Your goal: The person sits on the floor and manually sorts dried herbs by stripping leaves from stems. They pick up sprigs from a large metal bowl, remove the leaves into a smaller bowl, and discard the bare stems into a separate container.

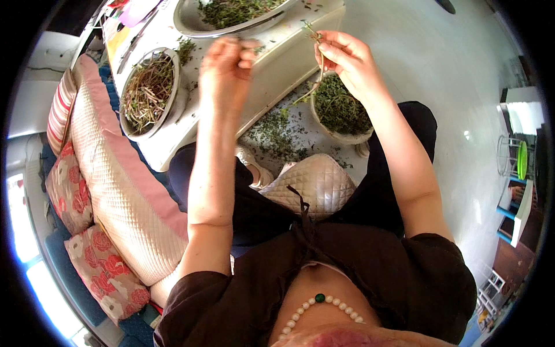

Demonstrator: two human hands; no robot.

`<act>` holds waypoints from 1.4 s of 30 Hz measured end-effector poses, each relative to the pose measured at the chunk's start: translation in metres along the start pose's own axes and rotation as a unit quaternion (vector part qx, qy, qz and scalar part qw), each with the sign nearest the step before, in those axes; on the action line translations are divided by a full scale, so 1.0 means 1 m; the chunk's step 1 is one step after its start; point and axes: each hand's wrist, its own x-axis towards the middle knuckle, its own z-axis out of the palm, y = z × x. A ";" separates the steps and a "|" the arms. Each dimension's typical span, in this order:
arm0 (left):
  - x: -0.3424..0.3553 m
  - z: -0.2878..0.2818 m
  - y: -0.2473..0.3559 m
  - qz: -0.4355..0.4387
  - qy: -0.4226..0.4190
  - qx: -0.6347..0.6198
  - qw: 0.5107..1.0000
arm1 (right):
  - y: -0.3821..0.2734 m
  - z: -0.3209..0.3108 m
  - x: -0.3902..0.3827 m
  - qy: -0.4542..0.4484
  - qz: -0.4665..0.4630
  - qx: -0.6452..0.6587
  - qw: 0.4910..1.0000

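Note:
My right hand [347, 55] pinches a thin green herb sprig [319, 70] between thumb and fingers, its stem trailing down toward a tub [341, 137] of leafy greens. My left hand [228, 58] hovers over the table edge, in front of a metal basin [231, 31]; its curled fingers are smeared by motion, so what they hold is unclear. Chopped-looking green leaves [231, 11] lie in that basin. Left of my left forearm, a white bowl [181, 95] is heaped with brownish bare stems [148, 92].
The white table [272, 75] runs across ahead. A small clump of greens [185, 51] lies between bowl and basin. Leaf scraps [277, 136] litter the floor between my legs. A sofa with a quilted cover [124, 191] and cushions [108, 272] stands at left.

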 end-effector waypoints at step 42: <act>-0.017 0.058 -0.077 -0.166 0.068 -0.187 0.966 | -0.008 0.021 -0.009 0.081 -0.322 -0.489 0.807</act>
